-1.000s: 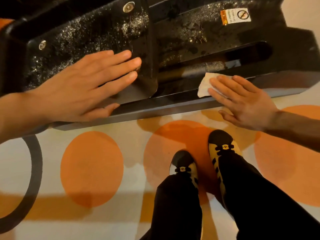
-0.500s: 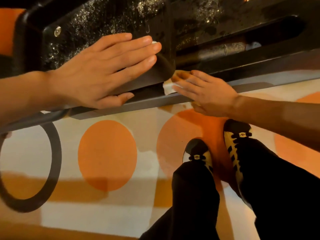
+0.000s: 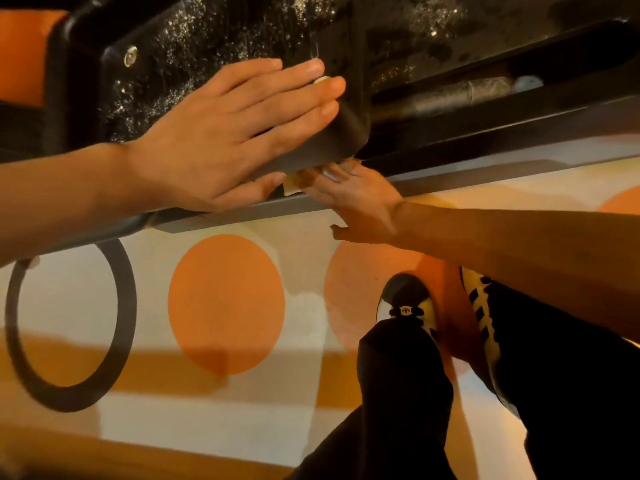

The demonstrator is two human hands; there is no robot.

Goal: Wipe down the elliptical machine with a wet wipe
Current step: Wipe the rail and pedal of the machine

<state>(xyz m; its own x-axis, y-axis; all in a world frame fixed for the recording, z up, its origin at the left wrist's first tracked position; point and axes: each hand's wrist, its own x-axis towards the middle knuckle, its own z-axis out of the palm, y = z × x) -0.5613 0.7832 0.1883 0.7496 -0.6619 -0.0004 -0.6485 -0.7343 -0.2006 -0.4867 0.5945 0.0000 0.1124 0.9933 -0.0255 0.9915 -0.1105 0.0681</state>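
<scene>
Orange circles mark the pale floor (image 3: pixel 225 303) under the black elliptical machine (image 3: pixel 242 36), whose grey rail (image 3: pixel 485 174) runs left to right and rises a little toward the right. The left hand (image 3: pixel 221 140) lies flat on the speckled side cover, fingers straight and close together. The right hand (image 3: pixel 353 199), fingers also straight, presses the wet wipe (image 3: pixel 291 183) on the rail just below the cover's edge; only a pale corner shows, so I judge the next stroke follows the rail.
</scene>
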